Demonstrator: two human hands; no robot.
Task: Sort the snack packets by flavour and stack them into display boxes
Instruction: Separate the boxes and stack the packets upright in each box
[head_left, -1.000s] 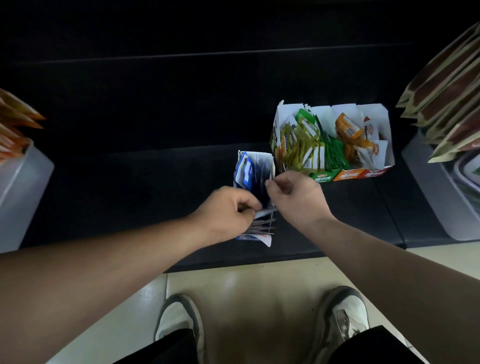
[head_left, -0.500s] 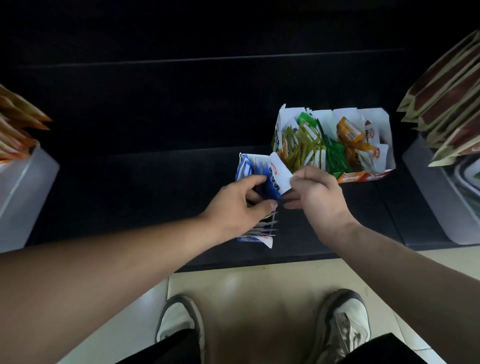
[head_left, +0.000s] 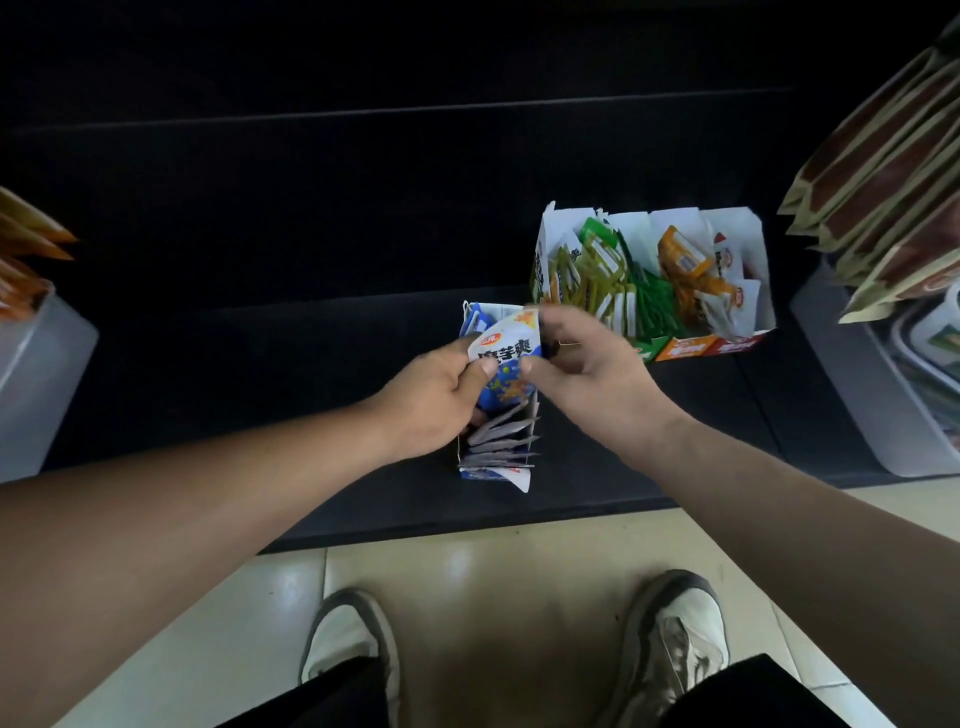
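Both hands meet just above centre frame on one packet (head_left: 506, 364). The left hand (head_left: 436, 395) pinches its left edge, and the right hand (head_left: 587, 364) pinches its right edge, with the thumb low and the fingers curled over the top corner. The packet hangs tilted over the blue box (head_left: 493, 470), a narrow box on the dark shelf (head_left: 260, 364). A row (head_left: 504, 439) of similar packets stands on edge in the lower end of the box. The likeliest slip is in seating the packet. Its corner could catch the leaning row and fold or flatten it, or the packet could go in crooked. The film looks slick, so a light pinch may let it slide out. The box looks like thin, light card, so a downward push could skid or tip it on the smooth shelf. The right forearm passes near the card boxes (head_left: 758, 270) right of centre and could nudge them. The packet is a flat, glossy pouch in blue and white with bold dark print. The row shows only thin greyish edges, fanned and slanting. The card boxes have white walls and hold a loose jumble of yellow-green, green and orange packets. Grey plastic bins (head_left: 47, 374) sit at both frame edges.
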